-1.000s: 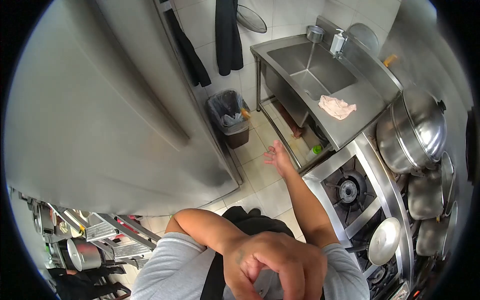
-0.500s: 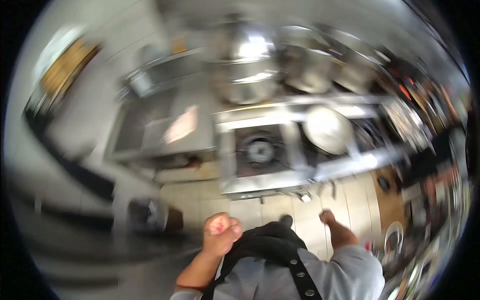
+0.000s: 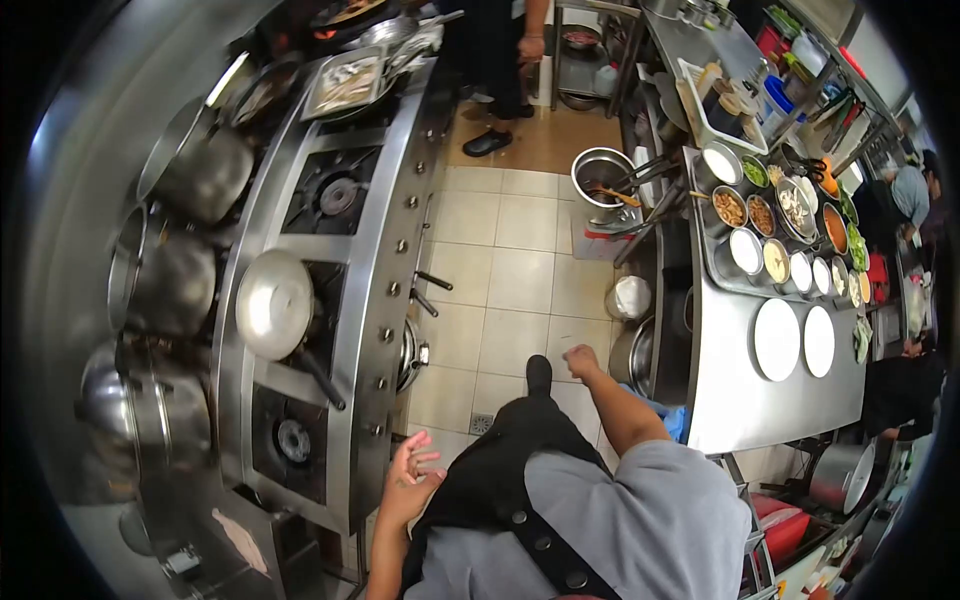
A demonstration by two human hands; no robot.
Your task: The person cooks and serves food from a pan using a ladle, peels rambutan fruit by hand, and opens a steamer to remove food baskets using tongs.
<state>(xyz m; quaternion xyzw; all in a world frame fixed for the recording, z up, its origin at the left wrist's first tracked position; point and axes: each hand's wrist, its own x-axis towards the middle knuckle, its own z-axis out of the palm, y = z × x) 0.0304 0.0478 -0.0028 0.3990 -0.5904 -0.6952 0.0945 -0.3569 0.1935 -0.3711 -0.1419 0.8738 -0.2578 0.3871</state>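
My left hand (image 3: pixel 408 478) hangs beside the front edge of the gas range (image 3: pixel 352 400), fingers apart and holding nothing. Closest to it on the range is a frying pan (image 3: pixel 274 304), its dark handle pointing toward me. My right hand (image 3: pixel 580 362) is held out over the tiled floor with its fingers curled closed, and nothing shows in it. To its right stands a steel table (image 3: pixel 725 400) bearing two white plates, one of them a larger plate (image 3: pixel 777 340).
Large pots (image 3: pixel 190 275) line the wall behind the range. A tray of fish (image 3: pixel 345 82) sits at its far end, near a co-worker's legs (image 3: pixel 487 60). Several ingredient bowls (image 3: pixel 746 250) fill the table's back. A steel pot (image 3: pixel 603 178) with utensils stands beside the aisle.
My view has swung right, from facing the range to looking along the aisle beside it. My left hand has gone from closed to spread fingers. My right arm stays forward.
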